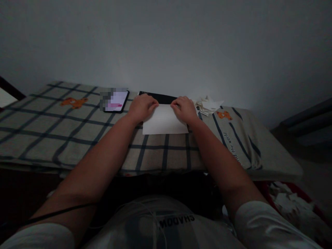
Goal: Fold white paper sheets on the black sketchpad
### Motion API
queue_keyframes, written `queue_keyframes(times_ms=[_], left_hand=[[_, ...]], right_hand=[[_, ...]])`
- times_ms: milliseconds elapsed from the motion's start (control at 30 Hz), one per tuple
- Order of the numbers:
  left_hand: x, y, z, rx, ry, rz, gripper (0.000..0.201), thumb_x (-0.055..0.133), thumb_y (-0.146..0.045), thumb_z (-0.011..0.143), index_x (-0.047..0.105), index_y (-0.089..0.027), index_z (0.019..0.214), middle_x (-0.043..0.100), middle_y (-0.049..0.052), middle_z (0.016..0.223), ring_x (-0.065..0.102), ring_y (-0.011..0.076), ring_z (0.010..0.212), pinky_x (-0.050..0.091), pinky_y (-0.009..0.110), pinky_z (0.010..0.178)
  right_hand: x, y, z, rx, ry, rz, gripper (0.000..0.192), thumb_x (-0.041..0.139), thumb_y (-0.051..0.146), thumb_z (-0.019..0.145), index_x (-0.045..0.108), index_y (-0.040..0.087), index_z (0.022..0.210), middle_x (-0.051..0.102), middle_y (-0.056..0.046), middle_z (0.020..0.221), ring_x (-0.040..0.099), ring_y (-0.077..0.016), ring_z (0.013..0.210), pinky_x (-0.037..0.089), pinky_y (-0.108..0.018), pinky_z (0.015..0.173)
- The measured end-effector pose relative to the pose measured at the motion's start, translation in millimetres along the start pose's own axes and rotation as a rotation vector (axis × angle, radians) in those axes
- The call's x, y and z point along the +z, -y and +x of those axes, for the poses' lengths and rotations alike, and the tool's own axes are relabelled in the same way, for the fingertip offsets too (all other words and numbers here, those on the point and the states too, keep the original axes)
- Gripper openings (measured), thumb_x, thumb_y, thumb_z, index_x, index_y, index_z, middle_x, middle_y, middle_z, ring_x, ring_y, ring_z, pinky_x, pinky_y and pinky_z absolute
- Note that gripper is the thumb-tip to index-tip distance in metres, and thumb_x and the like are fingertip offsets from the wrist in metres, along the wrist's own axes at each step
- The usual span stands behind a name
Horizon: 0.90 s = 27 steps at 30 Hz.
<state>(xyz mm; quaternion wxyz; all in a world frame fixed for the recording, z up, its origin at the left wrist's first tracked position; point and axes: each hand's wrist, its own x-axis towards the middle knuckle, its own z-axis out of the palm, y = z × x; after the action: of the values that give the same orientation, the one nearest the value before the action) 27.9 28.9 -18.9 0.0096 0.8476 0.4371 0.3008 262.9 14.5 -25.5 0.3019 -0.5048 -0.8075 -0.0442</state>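
A white sheet of paper (165,121) is held by its far edge, its near edge towards me over the checked cloth. My left hand (144,106) pinches the far left part of that edge between thumb and fingers. On the far right part, my right hand (184,108) pinches it the same way. Just behind the paper lies a flat black object (163,98), partly covered by the paper and my hands; its kind is unclear. To the right of my right hand is a loose pile of white paper pieces (208,105).
A phone (116,100) with a lit screen lies left of my left hand. The checked cloth (85,135) with bear prints covers the table against a grey wall (166,45). Down at the right, a red container (301,192) holds many white paper scraps (293,204).
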Motion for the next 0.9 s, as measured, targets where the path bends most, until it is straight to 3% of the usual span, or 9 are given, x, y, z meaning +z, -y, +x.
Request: queue_keyframes(times_ms=[167, 300, 433, 600, 900], left_hand=[[-9.5, -1, -1, -0.024, 0.031, 0.137, 0.026, 0.055, -0.029, 0.096, 0.077, -0.016, 0.103, 0.075, 0.013, 0.106, 0.058, 0.0279, 0.104, 0.036, 0.043, 0.095], [-4.7, -6, -3, -0.008, 0.010, 0.228, 0.027, 0.052, -0.028, 0.096, 0.076, -0.015, 0.100, 0.074, 0.015, 0.107, 0.057, 0.0323, 0.108, 0.032, 0.048, 0.097], [10.3, -13, -5, 0.009, -0.073, 0.103, 0.028, 0.053, -0.035, 0.097, 0.076, -0.022, 0.106, 0.074, 0.011, 0.110, 0.057, 0.0314, 0.113, 0.028, 0.048, 0.104], [20.0, -21, -4, 0.019, -0.014, 0.040, 0.030, 0.049, -0.034, 0.098, 0.077, -0.022, 0.100, 0.074, 0.011, 0.101, 0.059, 0.0311, 0.106, 0.034, 0.047, 0.099], [16.8, -21, -4, -0.034, -0.043, 0.022, 0.031, 0.049, -0.035, 0.097, 0.077, -0.023, 0.098, 0.075, 0.011, 0.103, 0.056, 0.0326, 0.110, 0.030, 0.052, 0.103]], right_hand=[[1, -17, 0, 0.055, -0.027, -0.007, 0.024, 0.051, 0.027, 0.097, 0.074, 0.019, 0.096, 0.071, -0.012, 0.101, 0.056, -0.0278, 0.100, 0.039, -0.041, 0.089], [4, -13, 0, 0.038, -0.013, 0.003, 0.024, 0.052, 0.025, 0.097, 0.074, 0.019, 0.094, 0.071, -0.011, 0.099, 0.058, -0.0267, 0.099, 0.040, -0.041, 0.089], [7, -1, 1, 0.002, 0.007, 0.026, 0.024, 0.052, 0.026, 0.097, 0.075, 0.019, 0.094, 0.073, -0.011, 0.101, 0.059, -0.0272, 0.100, 0.040, -0.041, 0.091], [8, 10, 0, -0.023, 0.027, 0.061, 0.027, 0.052, 0.030, 0.097, 0.077, 0.020, 0.096, 0.074, -0.010, 0.102, 0.059, -0.0265, 0.101, 0.039, -0.041, 0.093], [0, -6, -1, 0.023, 0.022, 0.014, 0.026, 0.054, 0.031, 0.097, 0.078, 0.019, 0.096, 0.075, -0.010, 0.099, 0.060, -0.0265, 0.098, 0.040, -0.040, 0.090]])
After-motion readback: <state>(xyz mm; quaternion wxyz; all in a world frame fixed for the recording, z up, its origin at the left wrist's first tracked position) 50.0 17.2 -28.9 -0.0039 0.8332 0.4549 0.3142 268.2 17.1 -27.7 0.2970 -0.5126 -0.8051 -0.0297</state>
